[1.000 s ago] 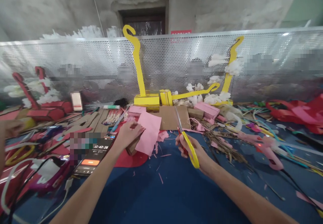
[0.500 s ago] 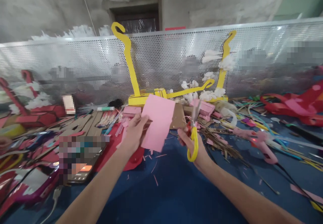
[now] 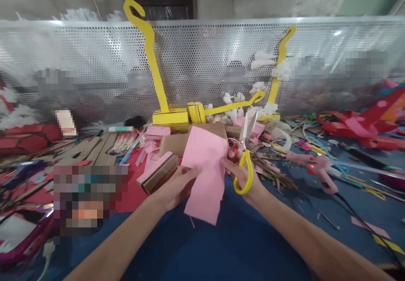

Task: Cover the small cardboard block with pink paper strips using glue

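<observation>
My left hand [image 3: 177, 185] pinches the left edge of a pink paper sheet [image 3: 205, 169], thumb on top. The sheet is held up over the blue table, bent across the middle. Yellow-handled scissors [image 3: 244, 163] hang on my right hand [image 3: 245, 179], blades pointing up and slightly apart. Fingertips of that hand touch the sheet's right edge. Just left of the sheet lies a cardboard block [image 3: 160, 173] with a pink-covered face. Behind the sheet is more brown cardboard [image 3: 174, 145], partly hidden.
A pink glue gun [image 3: 319, 169] with a lit red light and black cable lies to the right. Yellow hook-topped stands [image 3: 153, 70] rise at the back before a perforated metal screen [image 3: 196, 61]. Cardboard strips [image 3: 98, 148] and a blurred-out device crowd the left.
The pink sheet has come lower and nearer. My right hand has moved in to its right edge, still holding the scissors. The view has tilted down, and the cardboard block now shows.
</observation>
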